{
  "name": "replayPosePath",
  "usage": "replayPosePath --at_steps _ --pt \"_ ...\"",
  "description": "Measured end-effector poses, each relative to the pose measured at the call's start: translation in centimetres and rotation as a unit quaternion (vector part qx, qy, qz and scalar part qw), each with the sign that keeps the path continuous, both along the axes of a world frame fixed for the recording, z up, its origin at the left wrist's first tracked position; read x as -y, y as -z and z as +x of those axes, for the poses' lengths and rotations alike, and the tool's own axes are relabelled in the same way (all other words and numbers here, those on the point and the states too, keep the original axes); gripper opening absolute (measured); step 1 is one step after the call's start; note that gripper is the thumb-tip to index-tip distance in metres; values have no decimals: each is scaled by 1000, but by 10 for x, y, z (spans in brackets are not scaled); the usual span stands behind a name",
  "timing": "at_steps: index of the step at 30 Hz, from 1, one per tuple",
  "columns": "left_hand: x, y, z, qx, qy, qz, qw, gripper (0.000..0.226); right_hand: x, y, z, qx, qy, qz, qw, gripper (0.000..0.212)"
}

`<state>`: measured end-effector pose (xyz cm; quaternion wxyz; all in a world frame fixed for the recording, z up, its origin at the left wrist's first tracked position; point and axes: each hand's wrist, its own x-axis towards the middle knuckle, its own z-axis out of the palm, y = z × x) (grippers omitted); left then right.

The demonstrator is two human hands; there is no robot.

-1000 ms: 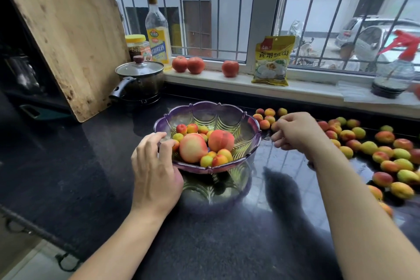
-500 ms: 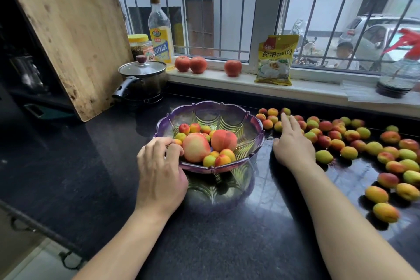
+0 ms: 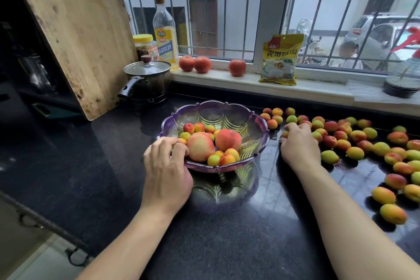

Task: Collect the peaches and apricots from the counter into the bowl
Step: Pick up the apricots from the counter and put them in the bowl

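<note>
The scalloped bowl (image 3: 229, 118) of ribbed, purple-tinted glass stands on the glossy black stone counter (image 3: 91, 166). It contains two large peaches (image 3: 201, 146) and about ten small apricots. The left hand (image 3: 167, 173) grips the near rim with curled fingers. The right hand (image 3: 298, 146) curls around one apricot (image 3: 284, 134) among several dozen loose apricots (image 3: 354, 153) spread rightward. Three tomatoes (image 3: 201, 64) rest on the sill.

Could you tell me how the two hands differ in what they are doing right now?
The left hand grips the rim of the purple bowl; the right hand curls its fingers over apricots on the counter. The left hand lies left of the bowl, the right hand right of it. Both are palm down.
</note>
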<state>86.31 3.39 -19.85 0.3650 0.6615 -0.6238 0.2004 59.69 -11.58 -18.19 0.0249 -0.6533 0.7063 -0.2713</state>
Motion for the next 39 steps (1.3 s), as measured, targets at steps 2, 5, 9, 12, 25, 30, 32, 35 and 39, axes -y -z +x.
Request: replayPosePath --at_steps 2,5,9,12,25,30,32,35,39 --pt "0 0 1 -2 2 -5 1000 30 -2 -17 1 96 -32 -37 994 32" --pt "-1 0 2 -11 11 -14 1000 33 -15 -65 9 203 -190 -33 960 25" --pt "-3 -2 0 -23 33 -33 999 27 -54 -109 43 134 -421 113 890 30" --pt "-5 -3 0 -38 41 -50 997 26 -70 -99 73 -10 -422 116 899 30" --pt "-8 -2 2 -25 101 -49 993 15 -41 -100 34 46 -257 65 963 16" --pt "-7 1 -5 40 218 -78 972 21 -34 -87 20 74 -167 44 982 16" --pt "-7 1 -6 57 239 -89 965 22 -37 -72 11 47 -108 23 993 18" --pt "-5 1 -4 64 211 -85 972 20 -46 -37 -16 -77 -2 42 996 39" --pt "-6 -2 -6 44 178 -59 981 24 -56 0 -51 -75 60 41 995 53"
